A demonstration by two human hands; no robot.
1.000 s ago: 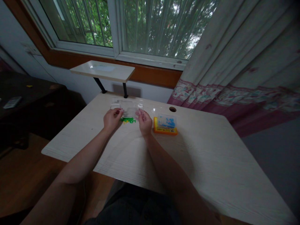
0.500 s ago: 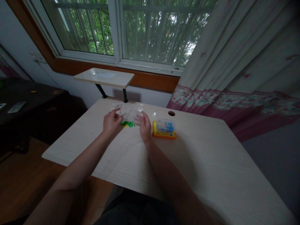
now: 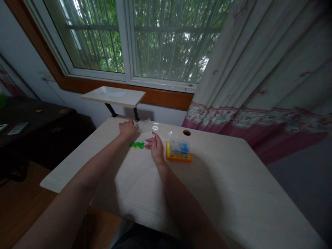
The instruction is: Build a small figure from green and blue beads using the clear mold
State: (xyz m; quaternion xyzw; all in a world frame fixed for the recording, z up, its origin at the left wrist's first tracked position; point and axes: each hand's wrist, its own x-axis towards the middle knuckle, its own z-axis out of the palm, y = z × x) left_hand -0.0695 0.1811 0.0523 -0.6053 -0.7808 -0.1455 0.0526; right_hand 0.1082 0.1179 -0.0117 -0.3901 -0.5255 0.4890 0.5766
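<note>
My left hand [image 3: 128, 128] is closed on the near end of a clear plastic bag [image 3: 144, 126] at the back of the table. Below the bag lies a loose pile of small green pieces [image 3: 138, 145], with a few small yellow pieces [image 3: 136, 148] at its near edge. My right hand [image 3: 156, 148] is just right of the pile, palm turned toward it and fingers apart, holding nothing. A clear box [image 3: 179, 146] with small blue pieces inside rests on an orange-yellow box [image 3: 178, 159] to the right of that hand.
The white table [image 3: 145, 186] has a round cable hole [image 3: 186, 132] near its back edge. A small raised shelf [image 3: 116, 96] on black posts stands at the back left. A curtain [image 3: 233, 114] hangs at the right, and a dark table [image 3: 28, 121] stands far left.
My left hand has moved the bag back, away from above the green pieces. My right hand has lowered beside the pile, which is now more exposed. The camera view has tilted up slightly.
</note>
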